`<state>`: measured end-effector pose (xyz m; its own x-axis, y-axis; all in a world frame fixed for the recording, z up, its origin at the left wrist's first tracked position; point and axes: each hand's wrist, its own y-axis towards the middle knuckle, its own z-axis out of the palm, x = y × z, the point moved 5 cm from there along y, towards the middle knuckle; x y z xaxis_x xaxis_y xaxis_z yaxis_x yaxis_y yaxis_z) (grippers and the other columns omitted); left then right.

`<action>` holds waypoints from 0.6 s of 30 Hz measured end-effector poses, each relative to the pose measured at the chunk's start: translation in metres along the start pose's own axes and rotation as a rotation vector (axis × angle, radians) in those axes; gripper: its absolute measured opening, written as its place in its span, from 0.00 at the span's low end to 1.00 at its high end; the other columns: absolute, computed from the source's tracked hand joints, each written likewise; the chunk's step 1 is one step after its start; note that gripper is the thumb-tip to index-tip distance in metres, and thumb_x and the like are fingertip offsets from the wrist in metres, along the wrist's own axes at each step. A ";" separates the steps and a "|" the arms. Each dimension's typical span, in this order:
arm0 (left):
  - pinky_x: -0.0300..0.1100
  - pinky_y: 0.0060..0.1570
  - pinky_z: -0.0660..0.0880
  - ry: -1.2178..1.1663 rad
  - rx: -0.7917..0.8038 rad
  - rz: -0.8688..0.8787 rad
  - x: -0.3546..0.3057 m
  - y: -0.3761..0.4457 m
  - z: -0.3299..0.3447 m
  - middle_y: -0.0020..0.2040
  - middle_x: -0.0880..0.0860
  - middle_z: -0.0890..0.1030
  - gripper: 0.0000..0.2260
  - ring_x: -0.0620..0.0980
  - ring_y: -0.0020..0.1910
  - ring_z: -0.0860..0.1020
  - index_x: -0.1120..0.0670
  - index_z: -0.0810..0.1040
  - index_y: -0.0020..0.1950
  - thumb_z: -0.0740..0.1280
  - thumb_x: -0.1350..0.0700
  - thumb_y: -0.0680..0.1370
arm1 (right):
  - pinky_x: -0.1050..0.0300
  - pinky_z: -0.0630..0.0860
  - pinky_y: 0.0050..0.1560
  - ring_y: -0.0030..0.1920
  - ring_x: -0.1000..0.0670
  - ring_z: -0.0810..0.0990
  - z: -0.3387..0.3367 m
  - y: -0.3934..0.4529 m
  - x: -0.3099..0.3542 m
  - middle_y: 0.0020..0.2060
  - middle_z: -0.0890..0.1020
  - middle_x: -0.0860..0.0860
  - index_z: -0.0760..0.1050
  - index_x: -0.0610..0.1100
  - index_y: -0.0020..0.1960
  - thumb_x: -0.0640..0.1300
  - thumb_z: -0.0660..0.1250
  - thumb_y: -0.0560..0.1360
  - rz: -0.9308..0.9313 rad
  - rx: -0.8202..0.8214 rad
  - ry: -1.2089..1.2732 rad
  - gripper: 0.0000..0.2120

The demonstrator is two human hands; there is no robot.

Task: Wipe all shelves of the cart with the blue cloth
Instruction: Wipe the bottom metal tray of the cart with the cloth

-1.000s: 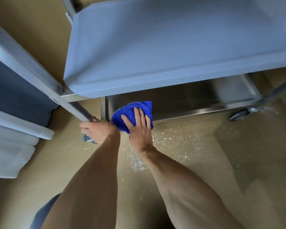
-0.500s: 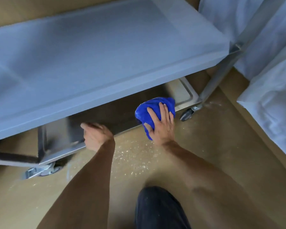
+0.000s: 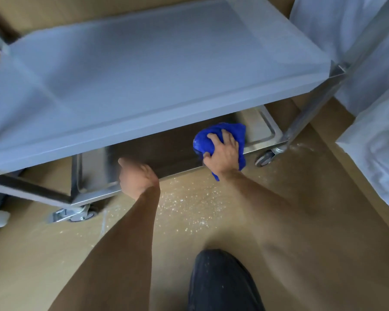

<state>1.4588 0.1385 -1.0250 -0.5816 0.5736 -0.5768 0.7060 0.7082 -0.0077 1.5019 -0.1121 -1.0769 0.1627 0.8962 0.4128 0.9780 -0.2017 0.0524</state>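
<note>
A steel cart fills the upper view; its upper shelf [image 3: 157,70] hides most of the bottom shelf [image 3: 262,125]. My right hand [image 3: 222,153] grips the bunched blue cloth [image 3: 202,142] at the right part of the bottom shelf's front rim, fingers curled into the fabric. My left hand [image 3: 137,178] rests on the front rim of the bottom shelf left of centre, thumb raised; its fingers are hidden past the rim, so the grip is unclear.
White crumbs [image 3: 189,203] are scattered over the tan floor in front of the cart. Caster wheels [image 3: 76,215] sit at the front corners. White bedding [image 3: 373,122] hangs at the right. My dark-trousered knee [image 3: 220,281] is at the bottom.
The view swung from the cart's left end toward its right. My right hand slid the cloth right along the bottom shelf and bunched it. My left hand left the cart leg for the front rim.
</note>
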 end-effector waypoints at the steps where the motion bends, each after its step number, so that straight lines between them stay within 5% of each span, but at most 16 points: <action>1: 0.53 0.48 0.74 -0.007 -0.015 0.000 0.006 0.004 -0.010 0.49 0.64 0.80 0.07 0.65 0.50 0.79 0.58 0.69 0.55 0.58 0.59 0.79 | 0.41 0.63 0.71 0.70 0.38 0.67 0.014 -0.013 0.033 0.71 0.68 0.41 0.72 0.51 0.67 0.50 0.69 0.66 -0.063 0.033 0.029 0.28; 6: 0.52 0.44 0.73 -0.074 -0.084 -0.015 0.051 0.026 -0.078 0.47 0.64 0.81 0.06 0.64 0.47 0.79 0.58 0.71 0.53 0.57 0.60 0.78 | 0.41 0.65 0.70 0.69 0.38 0.69 0.080 -0.128 0.184 0.69 0.72 0.40 0.75 0.49 0.65 0.41 0.75 0.62 -0.466 0.159 0.227 0.32; 8: 0.52 0.46 0.74 -0.076 -0.095 -0.074 0.076 0.035 -0.110 0.47 0.63 0.81 0.05 0.65 0.47 0.79 0.57 0.71 0.52 0.57 0.59 0.78 | 0.45 0.70 0.65 0.65 0.41 0.73 0.090 -0.172 0.221 0.64 0.76 0.43 0.76 0.48 0.63 0.37 0.74 0.60 -0.481 0.257 0.356 0.32; 11: 0.51 0.51 0.74 -0.065 0.033 -0.244 0.118 0.042 -0.143 0.51 0.64 0.80 0.08 0.64 0.52 0.79 0.59 0.72 0.55 0.60 0.58 0.78 | 0.57 0.76 0.53 0.53 0.50 0.79 0.081 -0.214 0.235 0.54 0.82 0.53 0.78 0.54 0.56 0.38 0.68 0.62 0.002 0.429 0.757 0.24; 14: 0.49 0.59 0.70 -0.134 0.321 -0.416 0.138 0.035 -0.150 0.62 0.64 0.76 0.15 0.62 0.63 0.74 0.63 0.72 0.65 0.59 0.57 0.80 | 0.56 0.75 0.38 0.39 0.45 0.79 0.054 -0.233 0.218 0.42 0.81 0.46 0.77 0.45 0.45 0.45 0.69 0.61 0.658 0.528 1.289 0.12; 16: 0.49 0.61 0.71 -0.270 0.528 -0.425 0.127 0.025 -0.153 0.65 0.62 0.75 0.18 0.61 0.65 0.73 0.64 0.72 0.67 0.60 0.55 0.81 | 0.56 0.75 0.38 0.38 0.43 0.79 0.028 -0.237 0.200 0.40 0.80 0.43 0.77 0.40 0.46 0.47 0.66 0.69 0.796 0.561 1.393 0.11; 18: 0.50 0.58 0.73 -0.362 0.678 -0.416 0.111 0.008 -0.155 0.65 0.61 0.76 0.21 0.62 0.63 0.75 0.62 0.73 0.67 0.64 0.51 0.78 | 0.56 0.75 0.39 0.37 0.44 0.80 -0.004 -0.234 0.192 0.37 0.80 0.44 0.77 0.39 0.45 0.53 0.61 0.72 0.747 0.527 1.439 0.17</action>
<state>1.3374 0.2718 -0.9626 -0.7626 0.0752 -0.6425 0.6202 0.3674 -0.6931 1.3038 0.1050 -1.0060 0.6207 -0.4399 0.6491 0.7314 0.0264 -0.6815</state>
